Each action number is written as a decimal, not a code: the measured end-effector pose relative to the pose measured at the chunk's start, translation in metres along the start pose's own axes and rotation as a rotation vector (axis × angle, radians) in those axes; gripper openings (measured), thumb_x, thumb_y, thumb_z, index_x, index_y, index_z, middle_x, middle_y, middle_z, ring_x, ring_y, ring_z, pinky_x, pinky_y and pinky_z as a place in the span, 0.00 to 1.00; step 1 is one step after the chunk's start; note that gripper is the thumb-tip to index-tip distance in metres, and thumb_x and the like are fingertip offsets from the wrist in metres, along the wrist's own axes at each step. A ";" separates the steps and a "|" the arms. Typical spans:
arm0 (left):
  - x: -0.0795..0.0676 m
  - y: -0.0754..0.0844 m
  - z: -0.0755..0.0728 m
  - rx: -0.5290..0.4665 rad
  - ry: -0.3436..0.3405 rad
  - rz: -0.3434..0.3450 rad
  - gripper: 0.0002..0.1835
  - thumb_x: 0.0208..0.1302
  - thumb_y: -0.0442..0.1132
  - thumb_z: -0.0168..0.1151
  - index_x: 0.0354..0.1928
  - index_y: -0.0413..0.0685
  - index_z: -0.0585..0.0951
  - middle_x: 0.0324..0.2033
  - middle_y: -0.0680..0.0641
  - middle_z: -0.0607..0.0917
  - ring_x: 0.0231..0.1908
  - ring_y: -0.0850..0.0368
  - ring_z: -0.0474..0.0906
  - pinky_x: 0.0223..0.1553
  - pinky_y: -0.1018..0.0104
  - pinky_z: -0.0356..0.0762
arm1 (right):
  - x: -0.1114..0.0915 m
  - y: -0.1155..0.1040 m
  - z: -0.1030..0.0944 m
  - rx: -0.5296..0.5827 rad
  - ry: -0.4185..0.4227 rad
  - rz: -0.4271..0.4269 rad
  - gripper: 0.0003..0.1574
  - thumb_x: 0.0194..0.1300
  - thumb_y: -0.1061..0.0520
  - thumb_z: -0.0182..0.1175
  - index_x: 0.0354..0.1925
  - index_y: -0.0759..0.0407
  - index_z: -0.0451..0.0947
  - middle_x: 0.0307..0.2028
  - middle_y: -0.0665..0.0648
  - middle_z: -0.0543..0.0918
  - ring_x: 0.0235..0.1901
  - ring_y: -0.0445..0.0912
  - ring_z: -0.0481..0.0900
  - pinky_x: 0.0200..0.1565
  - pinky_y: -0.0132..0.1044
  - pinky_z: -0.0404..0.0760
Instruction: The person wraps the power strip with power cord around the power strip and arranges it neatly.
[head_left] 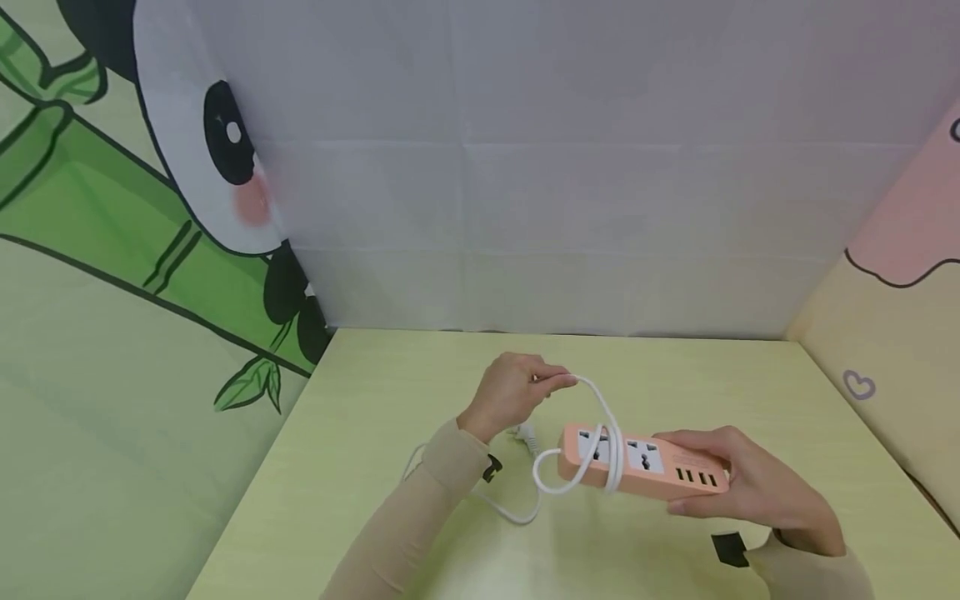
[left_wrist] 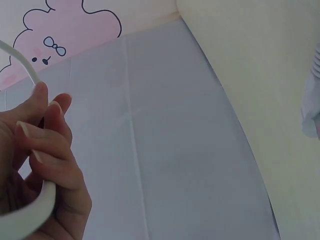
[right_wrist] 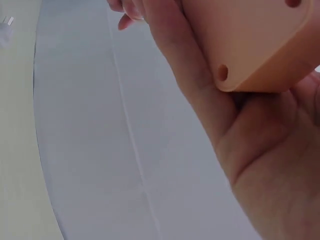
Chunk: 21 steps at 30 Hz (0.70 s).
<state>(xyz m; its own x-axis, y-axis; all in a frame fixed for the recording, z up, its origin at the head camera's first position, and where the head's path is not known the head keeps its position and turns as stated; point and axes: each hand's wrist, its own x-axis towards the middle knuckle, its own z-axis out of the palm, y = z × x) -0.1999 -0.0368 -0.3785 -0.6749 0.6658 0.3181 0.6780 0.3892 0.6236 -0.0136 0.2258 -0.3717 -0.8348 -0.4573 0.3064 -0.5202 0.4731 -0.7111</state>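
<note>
An orange power strip (head_left: 675, 467) with white sockets and several USB ports is held above the table by my right hand (head_left: 757, 479), which grips its right end. In the right wrist view the underside of the power strip (right_wrist: 255, 40) lies against the palm and fingers. Its white cord (head_left: 615, 450) loops round the strip's left part. My left hand (head_left: 517, 387) pinches the cord above and left of the strip; in the left wrist view the cord (left_wrist: 37, 212) also runs through the curled fingers. The plug (head_left: 525, 433) is beyond the left wrist, partly hidden.
A loose length of cord (head_left: 517, 518) trails below the left forearm on the pale yellow table (head_left: 360, 400). A grey-white panel (head_left: 540, 208) stands along the table's back edge. Printed cartoon walls (head_left: 90, 400) flank both sides.
</note>
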 end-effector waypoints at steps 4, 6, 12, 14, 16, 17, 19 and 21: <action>-0.005 -0.002 0.004 -0.004 -0.041 -0.008 0.15 0.67 0.53 0.67 0.49 0.57 0.90 0.25 0.55 0.86 0.22 0.67 0.68 0.27 0.74 0.66 | 0.001 0.001 -0.001 0.033 0.032 0.033 0.38 0.53 0.68 0.75 0.63 0.58 0.77 0.40 0.47 0.87 0.32 0.39 0.80 0.32 0.32 0.80; -0.007 -0.002 0.005 -0.004 -0.053 0.000 0.14 0.67 0.52 0.67 0.49 0.57 0.90 0.29 0.56 0.88 0.22 0.68 0.67 0.27 0.75 0.64 | 0.002 0.000 -0.001 0.040 0.053 0.056 0.39 0.52 0.69 0.75 0.62 0.58 0.77 0.40 0.48 0.87 0.33 0.40 0.80 0.33 0.33 0.80; -0.012 -0.002 0.009 0.005 -0.069 0.022 0.11 0.68 0.48 0.67 0.47 0.56 0.91 0.28 0.55 0.89 0.20 0.68 0.65 0.24 0.76 0.60 | 0.002 0.002 -0.001 0.076 0.109 0.078 0.39 0.52 0.73 0.72 0.63 0.62 0.76 0.45 0.49 0.86 0.35 0.42 0.80 0.34 0.34 0.80; -0.014 -0.002 0.009 0.021 -0.068 0.037 0.10 0.69 0.46 0.67 0.47 0.54 0.91 0.26 0.54 0.88 0.20 0.69 0.66 0.24 0.77 0.60 | 0.002 0.002 -0.001 0.082 0.131 0.086 0.39 0.52 0.74 0.72 0.63 0.63 0.76 0.45 0.49 0.86 0.35 0.42 0.80 0.34 0.35 0.80; -0.017 -0.003 0.010 0.032 -0.066 0.059 0.11 0.68 0.45 0.67 0.47 0.52 0.91 0.28 0.53 0.89 0.21 0.70 0.69 0.25 0.78 0.62 | 0.001 0.003 -0.002 0.082 0.153 0.093 0.39 0.52 0.75 0.71 0.63 0.64 0.75 0.44 0.48 0.86 0.34 0.42 0.79 0.33 0.35 0.80; -0.019 -0.003 0.010 0.029 -0.069 0.068 0.11 0.68 0.46 0.67 0.47 0.52 0.90 0.28 0.53 0.89 0.21 0.70 0.69 0.25 0.78 0.63 | 0.001 0.003 -0.002 0.078 0.168 0.096 0.40 0.51 0.75 0.71 0.63 0.64 0.75 0.44 0.47 0.86 0.34 0.42 0.79 0.33 0.35 0.79; -0.022 -0.003 0.010 -0.006 -0.076 0.074 0.11 0.69 0.47 0.67 0.45 0.51 0.91 0.26 0.53 0.88 0.21 0.70 0.69 0.25 0.78 0.64 | 0.001 0.003 -0.003 0.074 0.194 0.098 0.40 0.51 0.76 0.71 0.63 0.65 0.75 0.43 0.46 0.86 0.34 0.41 0.79 0.33 0.34 0.79; -0.025 -0.004 0.011 -0.052 -0.088 0.059 0.12 0.69 0.48 0.66 0.38 0.50 0.92 0.22 0.53 0.85 0.20 0.69 0.67 0.24 0.77 0.64 | 0.000 0.004 -0.003 0.073 0.218 0.088 0.40 0.51 0.77 0.70 0.63 0.67 0.75 0.43 0.46 0.86 0.34 0.41 0.78 0.33 0.34 0.79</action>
<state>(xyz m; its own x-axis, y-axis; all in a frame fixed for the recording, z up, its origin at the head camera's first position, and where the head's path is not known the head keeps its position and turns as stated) -0.1824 -0.0475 -0.3966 -0.6045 0.7407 0.2932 0.6984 0.3156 0.6423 -0.0166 0.2301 -0.3723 -0.8995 -0.2399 0.3652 -0.4362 0.4443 -0.7825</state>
